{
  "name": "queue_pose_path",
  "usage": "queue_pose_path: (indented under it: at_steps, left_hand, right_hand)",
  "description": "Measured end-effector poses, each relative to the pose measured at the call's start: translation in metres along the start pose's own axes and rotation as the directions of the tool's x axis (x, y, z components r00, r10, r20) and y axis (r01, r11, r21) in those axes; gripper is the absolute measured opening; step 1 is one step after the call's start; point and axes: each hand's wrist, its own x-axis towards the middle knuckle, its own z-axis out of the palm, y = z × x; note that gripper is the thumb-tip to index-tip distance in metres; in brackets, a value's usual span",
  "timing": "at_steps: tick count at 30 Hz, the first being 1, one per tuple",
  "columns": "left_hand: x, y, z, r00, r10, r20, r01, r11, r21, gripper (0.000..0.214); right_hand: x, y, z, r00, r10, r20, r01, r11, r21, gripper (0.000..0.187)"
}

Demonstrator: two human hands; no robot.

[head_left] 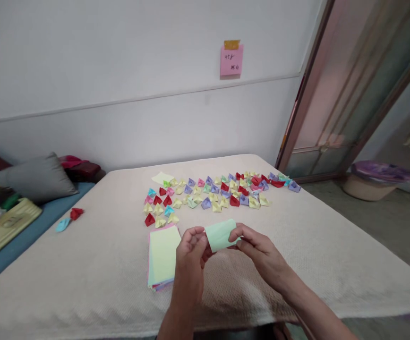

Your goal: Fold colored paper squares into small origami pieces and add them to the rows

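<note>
A pale green sheet of paper (pixel 219 234), folded into a small rectangle, is held up between both hands above the near part of the table. My left hand (pixel 192 248) grips its left edge, thumb toward me and fingers curled behind. On the other side, my right hand (pixel 258 248) pinches the right end between thumb and fingers. Beside my left hand lies a stack of coloured paper (pixel 163 257), with a pale yellow sheet on top; my left forearm partly covers it. Beyond the hands, many small folded paper boats (pixel 207 203) in several colours stand in rough rows.
A cream cloth covers the table (pixel 113 255). Red and blue folded papers (pixel 76 213) lie at its left side. A loose yellow sheet (pixel 162 178) rests near the back. Left are a grey pillow (pixel 45 182) and clutter; a lined bin (pixel 377 182) stands right. A pink note (pixel 231 60) hangs on the wall.
</note>
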Motion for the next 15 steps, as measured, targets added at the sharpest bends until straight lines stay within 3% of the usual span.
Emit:
queue_pose_path:
  at_steps: [15]
  left_hand:
    - [-0.0031, 0.0045, 0.0009, 0.999, -0.028, 0.035, 0.026, 0.998, 0.054, 0.014]
  right_hand:
    - [-0.0004, 0.001, 0.0014, 0.997, -0.067, -0.025, 0.064, 0.994, -0.092, 0.016]
